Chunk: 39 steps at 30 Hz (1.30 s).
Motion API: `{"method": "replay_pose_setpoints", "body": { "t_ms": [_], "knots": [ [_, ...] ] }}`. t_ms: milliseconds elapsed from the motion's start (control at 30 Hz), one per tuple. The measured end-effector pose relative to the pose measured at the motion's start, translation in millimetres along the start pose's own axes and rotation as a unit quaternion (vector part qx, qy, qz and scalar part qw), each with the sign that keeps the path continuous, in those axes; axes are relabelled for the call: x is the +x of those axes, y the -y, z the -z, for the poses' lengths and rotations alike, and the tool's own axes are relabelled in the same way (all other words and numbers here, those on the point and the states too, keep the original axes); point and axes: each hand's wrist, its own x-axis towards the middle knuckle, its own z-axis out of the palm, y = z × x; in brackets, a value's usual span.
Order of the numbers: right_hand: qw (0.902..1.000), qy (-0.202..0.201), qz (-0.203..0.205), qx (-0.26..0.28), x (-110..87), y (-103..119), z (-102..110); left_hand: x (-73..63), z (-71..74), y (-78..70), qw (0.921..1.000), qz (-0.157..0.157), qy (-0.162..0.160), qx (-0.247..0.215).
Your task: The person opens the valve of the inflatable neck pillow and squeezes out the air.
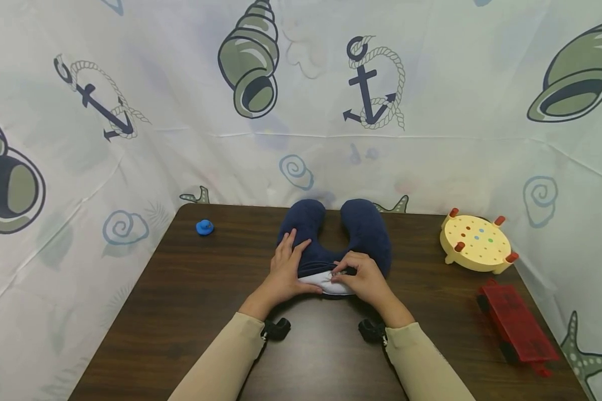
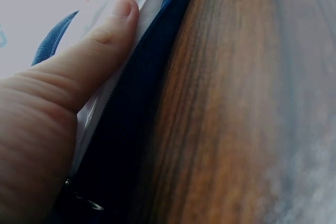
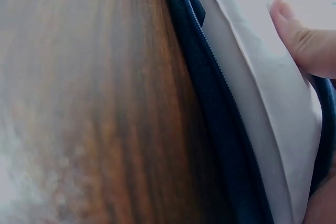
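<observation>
Toward the far side of the dark wooden tabletop (image 1: 195,301), midway across, lies a navy U-shaped neck pillow (image 1: 369,231), its two rounded ends pointing away from the person and its curved base nearest. Along that base the cover gapes at a zipper (image 3: 227,81), and a white inner lining (image 1: 317,279) shows through the opening.

The left hand (image 1: 283,273) rests on the pillow's left part with its fingers extended and spread, the thumb laid over the white lining; its grip is loose, closed round nothing. The right hand (image 1: 364,278) has its thumb and fingers brought together, a narrow grip that pinches at the white inner lining near the middle of the opening; the exact bit between the fingertips is too small to make out.

Both forearms wear beige sleeves (image 1: 226,356). Well to the left, near the back edge, sits a small blue toy (image 1: 204,227). At the right rear stands a round yellow toy (image 1: 474,242) with red pegs and coloured dots, and nearer the person, by the right edge, is a red toy wagon (image 1: 519,323) with dark wheels.
</observation>
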Motion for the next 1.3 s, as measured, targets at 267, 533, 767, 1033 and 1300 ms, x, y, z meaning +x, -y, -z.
{"method": "replay_pose_setpoints", "body": {
  "t_ms": [267,533,767,1033,1300],
  "knots": [
    [0.9996,-0.005,0.011,0.025,-0.6,-4.8,-1.9,1.5,-2.1,2.3,1.0,-0.003,0.001,0.003],
    [0.9992,-0.004,0.034,0.022,0.5,-7.0,-2.5,0.9,-2.1,3.1,1.0,-0.005,0.001,0.001],
    [0.9978,-0.008,0.061,0.024,0.9,-7.8,-2.8,0.3,-1.4,1.9,1.0,-0.004,0.003,0.001],
    [0.997,-0.013,0.071,0.029,-0.1,-8.0,-3.3,0.0,0.3,-2.1,1.0,-0.002,0.007,0.001],
    [0.9995,0.026,-0.014,0.008,-2.1,-5.6,2.4,2.5,-0.2,-0.9,0.9998,0.015,0.008,0.006]
  ]
}}
